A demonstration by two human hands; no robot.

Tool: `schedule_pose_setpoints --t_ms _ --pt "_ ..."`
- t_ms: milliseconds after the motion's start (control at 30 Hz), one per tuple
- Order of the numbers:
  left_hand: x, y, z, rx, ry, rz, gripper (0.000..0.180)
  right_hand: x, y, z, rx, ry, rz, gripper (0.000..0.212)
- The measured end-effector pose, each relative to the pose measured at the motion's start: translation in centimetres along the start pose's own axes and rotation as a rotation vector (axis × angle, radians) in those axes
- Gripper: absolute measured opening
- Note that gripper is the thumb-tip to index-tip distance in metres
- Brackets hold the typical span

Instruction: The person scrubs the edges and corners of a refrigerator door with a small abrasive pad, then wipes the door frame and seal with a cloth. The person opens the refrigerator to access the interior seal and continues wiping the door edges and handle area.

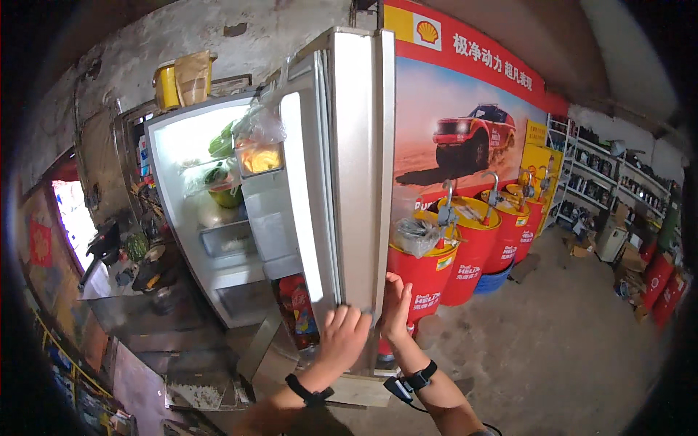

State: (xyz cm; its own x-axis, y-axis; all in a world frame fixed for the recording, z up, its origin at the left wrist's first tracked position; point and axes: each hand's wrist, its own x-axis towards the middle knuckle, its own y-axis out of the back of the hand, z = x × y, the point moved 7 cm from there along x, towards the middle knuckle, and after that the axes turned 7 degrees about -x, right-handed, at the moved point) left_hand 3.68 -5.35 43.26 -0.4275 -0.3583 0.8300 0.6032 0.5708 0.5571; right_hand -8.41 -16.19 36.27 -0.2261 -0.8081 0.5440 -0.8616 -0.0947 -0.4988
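A beige-grey refrigerator door point(356, 160) stands swung out in front of me, seen nearly edge-on. My left hand point(345, 336) has its fingers curled at the lower part of the door's edge, near the pale seal. On the door's outer side, my right hand point(395, 308) presses with bent fingers against the panel. Behind the door, the lit refrigerator point(158, 149) shows bagged green vegetables point(220, 143), a clear drawer point(227, 241) and more bagged food. An orange item point(262, 159) sits in a door shelf, and red-labelled bottles point(297, 301) fill the lowest one.
Red drums point(465, 254) with yellow tops and hand pumps line the wall at right, beneath a large poster point(458, 94). Shelves point(603, 171) of bottles and cardboard boxes point(631, 258) stand farther back. A cluttered counter point(160, 320) is at left; a yellow bucket point(167, 87) tops the refrigerator.
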Motion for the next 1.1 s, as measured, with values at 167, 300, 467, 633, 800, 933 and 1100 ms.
schedule_pose_setpoints --t_ms 167,300,467,633,800,933,1100 --pt "-1.6 0.7 -1.2 -0.285 0.215 0.044 0.022 -3.6 1.0 -3.6 -0.359 0.247 0.392 0.033" --pt "1.2 2.3 -0.8 -0.779 0.428 0.052 0.026 -8.2 -5.3 -9.8 -0.635 0.543 0.110 0.022" --pt "7.7 7.8 1.1 -0.851 0.052 -0.182 0.045 -3.6 -8.4 -17.4 -0.642 0.657 0.257 0.018" --pt "16.0 18.6 -1.5 -0.134 -0.147 0.424 0.056 7.0 -14.5 -25.7 -0.290 0.739 0.133 0.034" --pt "23.3 22.9 -4.8 0.080 -0.187 0.613 0.061 13.2 -24.0 -32.0 -0.536 1.099 0.027 0.018" --pt "24.0 23.1 -6.8 0.105 -0.231 0.642 0.059 15.1 -27.3 -30.7 -0.493 1.155 -0.207 0.022" --pt "23.5 23.3 -8.1 0.173 -0.271 0.643 0.055 11.5 -22.7 -24.4 -0.636 1.198 -0.231 0.023"
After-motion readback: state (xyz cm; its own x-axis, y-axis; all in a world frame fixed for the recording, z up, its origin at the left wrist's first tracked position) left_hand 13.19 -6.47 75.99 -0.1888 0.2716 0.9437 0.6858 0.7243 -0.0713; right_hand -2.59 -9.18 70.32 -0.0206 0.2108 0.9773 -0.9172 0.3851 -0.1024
